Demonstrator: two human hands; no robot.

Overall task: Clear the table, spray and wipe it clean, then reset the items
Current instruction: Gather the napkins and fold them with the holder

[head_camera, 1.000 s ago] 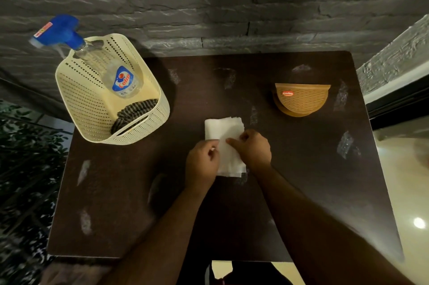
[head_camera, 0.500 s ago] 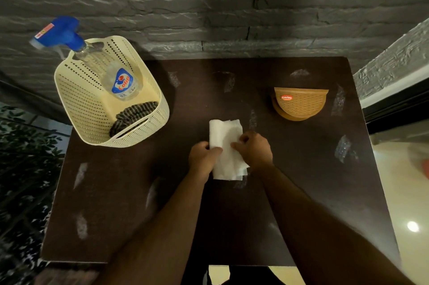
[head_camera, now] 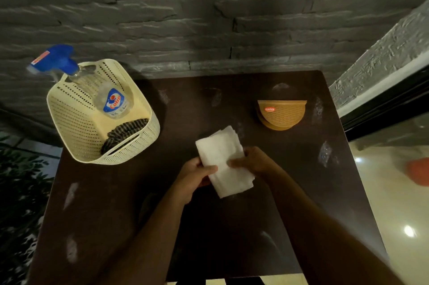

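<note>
both hands, left hand (head_camera: 193, 176) and right hand (head_camera: 254, 162), grip the folded paper napkins (head_camera: 222, 160) over the tabletop (head_camera: 232, 238), probably squaring the stack for resetting.

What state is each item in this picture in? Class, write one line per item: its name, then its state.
White tissue stack: folded, gripped by both hands over the table.
Left hand: closed on the stack's left edge.
Right hand: closed on its right edge.
Spray bottle: leaning in the basket, blue nozzle over the rim.
Cream basket: tilted on the table's corner.
Striped cloth: bunched inside the basket.
Brown tissue holder: empty.
Table: smeared.
</note>
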